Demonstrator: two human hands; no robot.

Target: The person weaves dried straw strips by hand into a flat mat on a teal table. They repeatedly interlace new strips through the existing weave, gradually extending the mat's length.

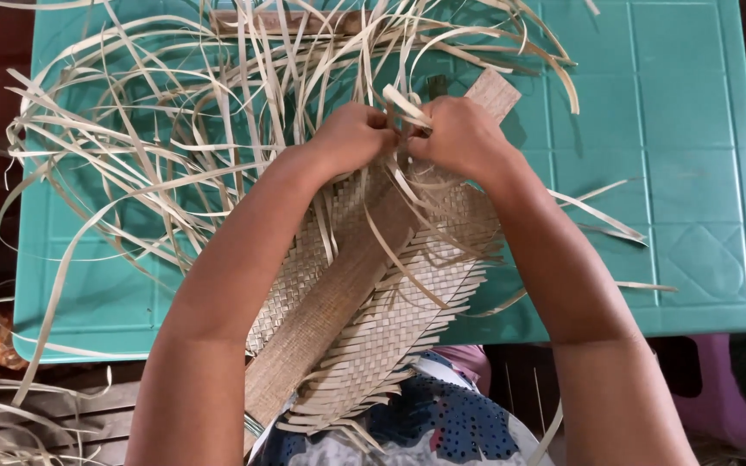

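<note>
**Both hands pinching strips at the top edge of a half-woven mat**

From my feed: woven mat (390,293), pale tan flat strips in a tight diagonal plait, lies tilted across the near edge of the table (692,173), lower end hanging off toward the person's lap. A long flat wooden board (330,311) runs up the middle of the mat, its upper tip poking out past the hands. Mat's right edge is jagged, cut strip ends sticking out like a fringe.

Left hand (351,138) and right hand (459,134) sit side by side, almost touching, at the mat's upper end. Both are curled closed, gripping loose strips (407,108) between them; exact finger placement hidden by the knuckles.

Outward: a big tangle of unwoven strips (157,147) fans from the mat over the left and top of the table, some spilling off the left edge. A few stray strips lie right of the right forearm. Table is teal plastic with moulded square panels. More strips sit on the floor at lower left. Both forearms cover part of the mat's sides. Patterned clothing (442,423) at the bottom edge.
</note>
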